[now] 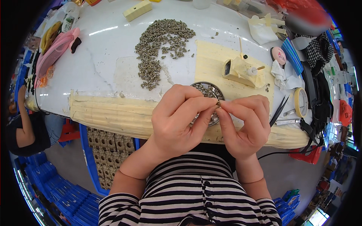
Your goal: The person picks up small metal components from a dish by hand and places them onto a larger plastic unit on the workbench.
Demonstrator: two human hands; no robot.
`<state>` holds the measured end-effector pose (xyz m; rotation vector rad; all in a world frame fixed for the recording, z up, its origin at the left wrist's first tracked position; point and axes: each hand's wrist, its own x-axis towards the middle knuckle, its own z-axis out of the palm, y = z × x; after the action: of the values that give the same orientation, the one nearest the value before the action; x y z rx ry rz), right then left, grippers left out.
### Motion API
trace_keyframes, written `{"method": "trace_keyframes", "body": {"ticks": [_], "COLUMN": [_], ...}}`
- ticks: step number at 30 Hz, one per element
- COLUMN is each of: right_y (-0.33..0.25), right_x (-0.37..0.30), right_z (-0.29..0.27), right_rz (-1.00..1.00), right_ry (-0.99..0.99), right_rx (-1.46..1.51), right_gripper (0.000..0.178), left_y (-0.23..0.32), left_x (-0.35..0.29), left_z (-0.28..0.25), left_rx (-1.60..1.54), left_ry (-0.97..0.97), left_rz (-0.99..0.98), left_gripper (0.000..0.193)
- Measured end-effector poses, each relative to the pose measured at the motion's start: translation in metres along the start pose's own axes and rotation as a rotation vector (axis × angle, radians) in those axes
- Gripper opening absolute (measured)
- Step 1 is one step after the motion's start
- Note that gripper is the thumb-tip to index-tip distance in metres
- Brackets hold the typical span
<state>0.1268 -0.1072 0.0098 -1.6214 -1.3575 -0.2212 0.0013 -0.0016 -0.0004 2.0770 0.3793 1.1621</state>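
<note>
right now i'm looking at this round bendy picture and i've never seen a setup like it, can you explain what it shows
There's no machine here: these are a person's own bare hands. The one picture comes from a wide fisheye camera on their head, looking down, so straight edges curve near the rim. Its left is the person's left.

The left hand and right hand meet at the fingertips, pinching a tiny piece too small to make out clearly. Beneath them is a round dish holding small metal parts.

On the white table, a big pile of small metal parts lies farther away. Toward the right are dark tweezers and a roll of tape.
</note>
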Motion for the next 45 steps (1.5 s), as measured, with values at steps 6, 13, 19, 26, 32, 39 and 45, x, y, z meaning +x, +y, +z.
{"method": "trace_keyframes", "body": {"ticks": [6,13,19,26,32,39,45], "right_y": [-0.0014,-0.0026,-0.0036,0.0022,0.0027,0.0036,0.0025], "right_x": [-0.0037,-0.0050,-0.0018,-0.0017,-0.0020,-0.0023,-0.0014], "right_z": [0.0011,0.0005,0.0020,-0.0016,-0.0033,-0.0026,-0.0013], "right_rz": [-0.162,-0.168,-0.112,0.193,0.285,0.256,0.113], "right_ry": [0.005,-0.006,0.019,-0.063,-0.083,-0.073,-0.021], "right_rx": [-0.157,-0.251,-0.197,0.207,0.310,0.310,0.182], "right_gripper": [0.031,0.031,0.027,0.023,0.018,0.018,0.025], "left_y": [-0.0019,-0.0015,-0.0001,-0.0011,-0.0011,-0.0007,-0.0005], "left_x": [-0.0028,0.0001,0.0014,0.0007,0.0004,0.0015,0.0006], "left_z": [0.0013,0.0031,0.0023,0.0003,-0.0011,-0.0009,0.0038], "left_rx": [0.024,-0.029,-0.032,-0.030,-0.013,-0.002,-0.034], "left_ry": [-0.008,0.037,0.034,0.042,0.023,0.019,0.058], "left_rz": [-0.017,-0.037,-0.038,0.005,0.026,0.045,-0.005], "left_gripper": [0.022,0.020,0.018,0.018,0.017,0.018,0.020]}}
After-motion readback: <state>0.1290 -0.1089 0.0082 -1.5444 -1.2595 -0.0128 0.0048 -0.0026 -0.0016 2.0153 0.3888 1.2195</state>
